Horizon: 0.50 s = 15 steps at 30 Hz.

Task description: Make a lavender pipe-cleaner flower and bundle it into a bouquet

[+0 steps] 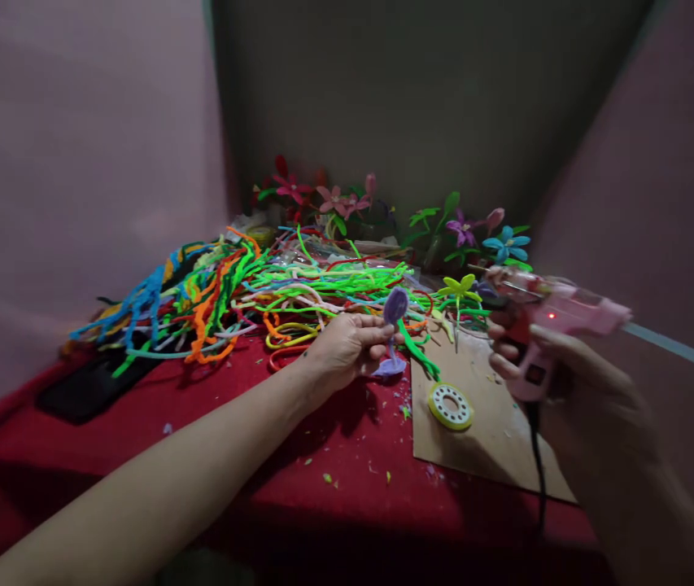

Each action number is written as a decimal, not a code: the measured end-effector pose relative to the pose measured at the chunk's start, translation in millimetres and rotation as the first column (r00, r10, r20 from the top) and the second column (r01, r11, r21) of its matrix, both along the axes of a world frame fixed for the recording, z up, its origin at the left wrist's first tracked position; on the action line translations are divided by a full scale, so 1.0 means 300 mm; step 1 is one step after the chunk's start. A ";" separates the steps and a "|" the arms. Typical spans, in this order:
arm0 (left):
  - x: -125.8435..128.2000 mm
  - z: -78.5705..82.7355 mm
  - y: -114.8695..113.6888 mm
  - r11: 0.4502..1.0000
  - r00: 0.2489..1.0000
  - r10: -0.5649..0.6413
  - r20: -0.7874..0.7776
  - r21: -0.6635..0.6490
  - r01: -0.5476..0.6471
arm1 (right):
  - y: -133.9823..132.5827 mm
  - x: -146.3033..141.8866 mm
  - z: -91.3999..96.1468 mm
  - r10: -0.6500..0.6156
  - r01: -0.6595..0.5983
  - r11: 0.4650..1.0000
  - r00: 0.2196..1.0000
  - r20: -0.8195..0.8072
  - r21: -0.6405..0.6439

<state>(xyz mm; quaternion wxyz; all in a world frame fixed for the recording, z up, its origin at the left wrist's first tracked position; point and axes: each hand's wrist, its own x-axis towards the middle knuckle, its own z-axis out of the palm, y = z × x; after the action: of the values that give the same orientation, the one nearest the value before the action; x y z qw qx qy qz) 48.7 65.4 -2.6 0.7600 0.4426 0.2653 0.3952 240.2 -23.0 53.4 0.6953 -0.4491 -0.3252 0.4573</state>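
Note:
My left hand [347,348] is closed around a lilac pipe-cleaner piece [394,311], its looped top above my fingers and its lower end flaring below them. My right hand [572,382] grips a pink hot glue gun [557,313] with a red light lit, its nozzle pointing left toward the lilac piece. The gun's black cord [535,464] hangs down in front of my wrist. Both hands hover over a red cloth [298,456].
A tangled heap of coloured pipe cleaners [249,293] fills the table's back left. Finished pipe-cleaner flowers [334,199] stand along the wall, more flowers [505,242] at right. A brown cardboard sheet [493,439] carries a yellow-green tape roll [450,405]. A black flat object [90,382] lies left.

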 end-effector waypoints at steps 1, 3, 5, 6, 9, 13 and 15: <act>-0.004 0.002 0.002 1.000 1.000 0.010 -0.004 -0.007 -0.010 | 0.026 -0.023 0.014 0.041 -0.040 0.999 0.998 -0.042 0.030; -0.011 0.005 0.007 1.000 1.000 0.027 -0.008 -0.008 -0.027 | 0.074 -0.056 0.026 0.078 -0.070 0.992 0.994 -0.075 0.108; -0.017 0.006 0.011 1.000 0.999 0.031 -0.018 -0.004 -0.031 | 0.110 -0.066 0.012 0.112 -0.102 0.976 0.993 -0.041 0.193; -0.018 0.007 0.012 0.999 0.999 0.033 -0.019 -0.009 -0.033 | 0.121 -0.063 -0.002 0.116 -0.122 0.966 0.993 0.039 0.229; -0.017 0.008 0.015 0.996 0.999 0.048 -0.004 -0.071 -0.048 | 0.128 -0.039 -0.061 0.051 -0.132 0.967 0.937 0.345 0.217; -0.008 -0.008 0.026 0.987 0.996 0.084 0.032 -0.141 -0.078 | 0.109 -0.028 -0.139 -0.019 -0.082 0.983 0.841 0.540 0.162; -0.004 -0.021 0.032 0.985 0.994 0.099 0.037 -0.145 -0.093 | 0.102 -0.036 -0.168 -0.050 -0.082 0.976 0.814 0.578 0.201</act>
<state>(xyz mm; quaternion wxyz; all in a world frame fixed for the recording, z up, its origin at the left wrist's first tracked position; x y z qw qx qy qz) 47.4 75.0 -8.7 0.7754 0.3650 0.2972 0.4209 229.4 7.7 3.0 0.6039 -0.4858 -0.5730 0.2665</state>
